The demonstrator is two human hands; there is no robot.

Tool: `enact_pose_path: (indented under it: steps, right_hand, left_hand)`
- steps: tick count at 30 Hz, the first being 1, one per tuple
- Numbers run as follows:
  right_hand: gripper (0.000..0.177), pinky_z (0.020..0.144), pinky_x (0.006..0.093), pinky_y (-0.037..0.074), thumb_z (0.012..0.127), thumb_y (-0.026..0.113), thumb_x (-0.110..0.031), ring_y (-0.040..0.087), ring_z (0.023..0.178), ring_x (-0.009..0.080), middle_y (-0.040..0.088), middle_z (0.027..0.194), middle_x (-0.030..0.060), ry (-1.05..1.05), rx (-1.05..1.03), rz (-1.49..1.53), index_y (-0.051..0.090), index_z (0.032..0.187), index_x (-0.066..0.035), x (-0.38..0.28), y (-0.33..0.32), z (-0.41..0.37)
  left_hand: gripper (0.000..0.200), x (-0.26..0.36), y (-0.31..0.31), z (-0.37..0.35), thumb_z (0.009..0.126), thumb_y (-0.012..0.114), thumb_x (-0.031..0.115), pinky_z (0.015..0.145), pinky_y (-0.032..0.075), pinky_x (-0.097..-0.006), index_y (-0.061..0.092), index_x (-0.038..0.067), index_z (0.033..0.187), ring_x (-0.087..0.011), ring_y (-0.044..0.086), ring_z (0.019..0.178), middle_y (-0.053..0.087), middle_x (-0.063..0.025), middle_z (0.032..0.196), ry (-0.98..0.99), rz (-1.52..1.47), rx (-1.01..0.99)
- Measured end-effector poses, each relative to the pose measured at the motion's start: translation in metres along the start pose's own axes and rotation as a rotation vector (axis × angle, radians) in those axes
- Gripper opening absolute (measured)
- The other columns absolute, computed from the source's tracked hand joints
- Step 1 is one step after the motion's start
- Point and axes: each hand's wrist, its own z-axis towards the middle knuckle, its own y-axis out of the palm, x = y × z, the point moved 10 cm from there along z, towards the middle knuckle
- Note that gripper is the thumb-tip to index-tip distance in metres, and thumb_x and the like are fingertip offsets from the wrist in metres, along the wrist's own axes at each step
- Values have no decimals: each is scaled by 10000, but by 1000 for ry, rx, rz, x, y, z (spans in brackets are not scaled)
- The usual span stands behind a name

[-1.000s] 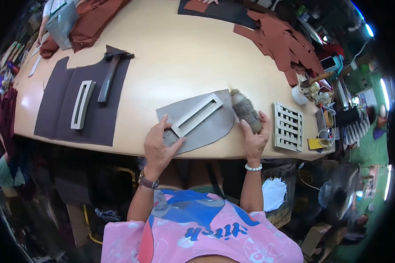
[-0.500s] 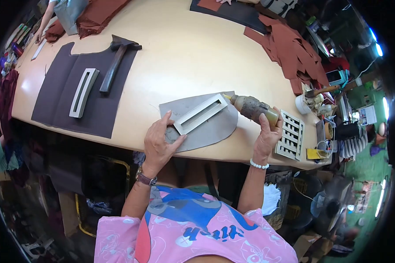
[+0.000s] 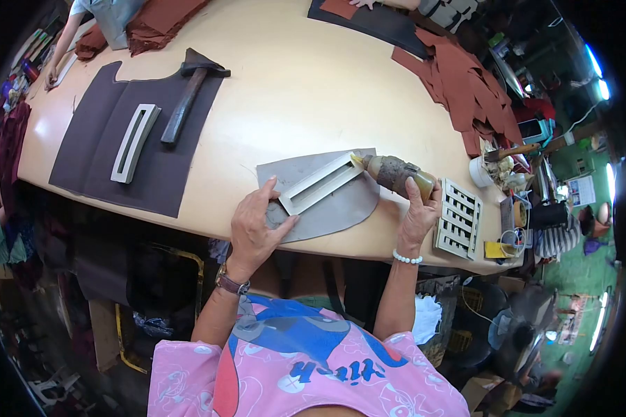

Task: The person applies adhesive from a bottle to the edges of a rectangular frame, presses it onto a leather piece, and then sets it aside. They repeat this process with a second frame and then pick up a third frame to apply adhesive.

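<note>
My left hand [image 3: 252, 224] pinches the near-left end of a pale, long slotted frame [image 3: 325, 190] between thumb and index finger. The frame lies tilted across a grey, rounded flat piece [image 3: 344, 213] at the table's front edge. Wrapped around a brownish squeeze bottle [image 3: 398, 174] is my right hand [image 3: 419, 219]. The bottle is tipped on its side, its yellowish nozzle at the frame's far-right end; whether anything comes out cannot be made out. A pale panel with several slots [image 3: 458, 219] is just right of my right hand.
On the left, a dark sheet [image 3: 83, 139] bears a second slotted frame [image 3: 145, 135] and a hammer [image 3: 184, 104]. Rust-brown pieces [image 3: 459, 83] are heaped at back right, near a white tub [image 3: 478, 172]. A co-worker's hand [image 3: 51, 78] is at far left, another person's hand [image 3: 362, 3] at the back.
The bottle's nozzle has moved slightly down onto the frame's far end. My left hand keeps its grip. The co-worker's hand at far left has shifted down and left.
</note>
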Motion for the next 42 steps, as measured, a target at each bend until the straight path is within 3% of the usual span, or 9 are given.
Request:
enact_pose_path:
  steps: [11, 20, 24, 32, 38, 42]
  right_hand:
    - [308, 821, 254, 483, 773, 759, -62, 571, 855, 107, 611, 947, 47, -29, -7, -47, 580, 1013, 10, 1, 2, 2]
    - [281, 732, 224, 503, 778, 754, -51, 586, 798, 98, 620, 922, 40, 180, -61, 19, 582, 994, 4, -1, 26, -31]
    - [310, 709, 209, 493, 762, 771, -50, 580, 792, 81, 614, 896, 21, 130, -129, -18, 577, 1002, -11, -2, 35, -52]
    - [331, 738, 223, 489, 756, 782, -65, 581, 816, 89, 625, 920, 34, 139, -200, -29, 572, 1004, -1, -13, 58, -91]
    - [267, 753, 231, 488, 799, 713, -53, 589, 804, 90, 632, 928, 39, 419, -284, 129, 584, 1029, -11, 12, 55, -84]
    - [241, 779, 234, 487, 836, 662, -63, 603, 830, 106, 640, 946, 31, 451, -156, 183, 591, 1061, -16, 19, 15, -60]
  left_hand:
    - [773, 2, -1, 0, 617, 819, 113, 793, 482, -365, 473, 34, 1304, -263, 613, 870, 639, -112, 951, 29, -12, 20]
    - [767, 1, 0, 0, 629, 817, 121, 794, 482, -364, 470, 30, 1307, -268, 610, 868, 633, -119, 956, 21, -10, 9]
    - [782, 1, -1, 0, 627, 821, 129, 793, 482, -368, 464, 31, 1315, -266, 609, 871, 632, -120, 961, 26, -12, 13]
    - [904, -3, 1, -1, 613, 827, 129, 833, 486, -363, 365, 14, 1381, -261, 615, 920, 635, -102, 955, -5, -44, 12]
    - [954, -7, 1, -2, 608, 830, 126, 836, 491, -365, 321, 4, 1404, -267, 619, 933, 635, -101, 952, -43, -81, -5]
    - [941, -2, 0, -1, 608, 829, 118, 824, 495, -357, 334, 3, 1400, -263, 621, 914, 634, -101, 949, 2, -34, 20]
